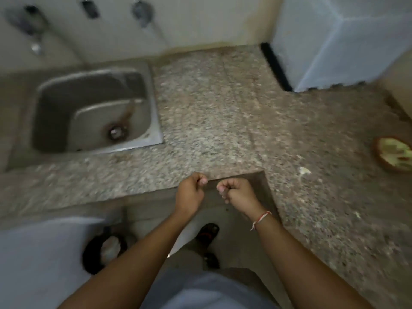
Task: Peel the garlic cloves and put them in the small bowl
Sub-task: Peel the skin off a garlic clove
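Both hands hover close together over the near inner corner of the speckled stone table [211, 112], just apart from each other. The right hand [239, 194] has its fingers curled in a narrow grip around something small and pale that peeks out at the fingertips, most likely a garlic clove [223, 192], though blur keeps that from being sure. The left hand [190, 189] is curled too, thumb against fingertips; whether it pinches a scrap of skin or nothing at all cannot be told. The step in hand looks like the peeling itself. To do it well, the right hand should hold the clove firmly by its body while the left catches the loose papery edge at the tip and pulls it away along the length, turning the clove a little between pulls so no skin stays stuck. Working over the table rather than the gap in front of it would keep a dropped clove off the floor. A dish [393, 153] with a brown rim and pale contents sits far to the right at the picture's edge; it may be the small bowl. A pale scrap [304, 171] lies on the table near it. A steel sink [95, 112] sits to the far left.
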